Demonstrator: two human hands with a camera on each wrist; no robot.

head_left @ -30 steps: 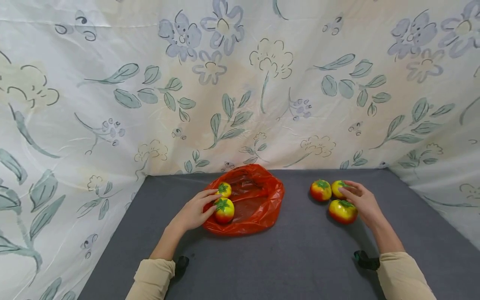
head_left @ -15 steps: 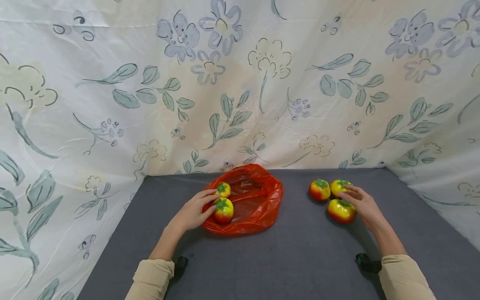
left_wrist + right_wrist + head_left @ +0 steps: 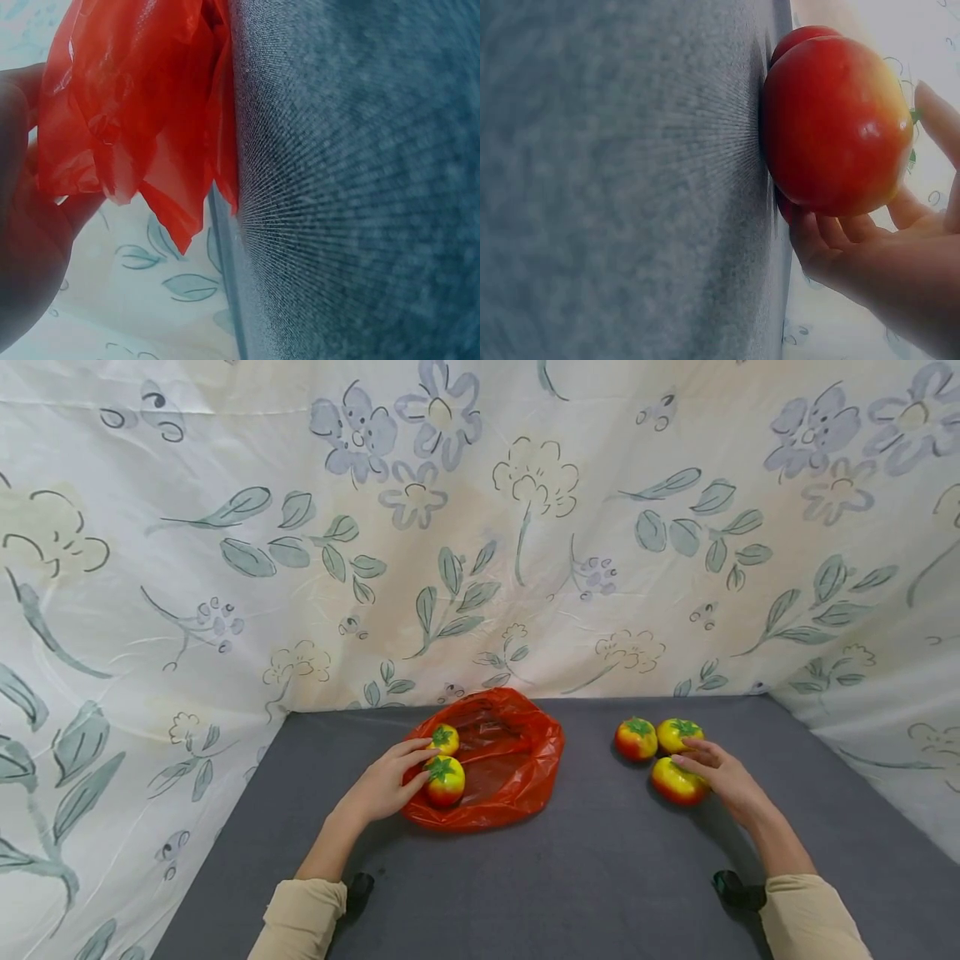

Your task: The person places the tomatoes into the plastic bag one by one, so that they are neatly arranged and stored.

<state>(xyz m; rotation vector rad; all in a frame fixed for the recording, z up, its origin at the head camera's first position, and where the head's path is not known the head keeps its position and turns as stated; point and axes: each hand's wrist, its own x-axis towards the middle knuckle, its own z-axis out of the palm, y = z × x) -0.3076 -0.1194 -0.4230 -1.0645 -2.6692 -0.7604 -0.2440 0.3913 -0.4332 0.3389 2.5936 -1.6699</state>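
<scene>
Tomatoes into red bag, grasp under way.
Left hand (image 3: 386, 785) pinching rim of red bag (image 3: 498, 760), two tomatoes inside; right hand (image 3: 720, 772) curling round nearest tomato (image 3: 675, 782) on grey cloth (image 3: 585, 877). Best: close fully before lifting, hold rim wide.

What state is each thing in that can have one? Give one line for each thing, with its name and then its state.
red plastic bag: open, lying on the grey cloth, two tomatoes in it.
left hand: holds the near tomato in the bag.
right hand: fingers curled over the nearest loose tomato.
two far loose tomatoes: resting on the cloth, untouched.
</scene>
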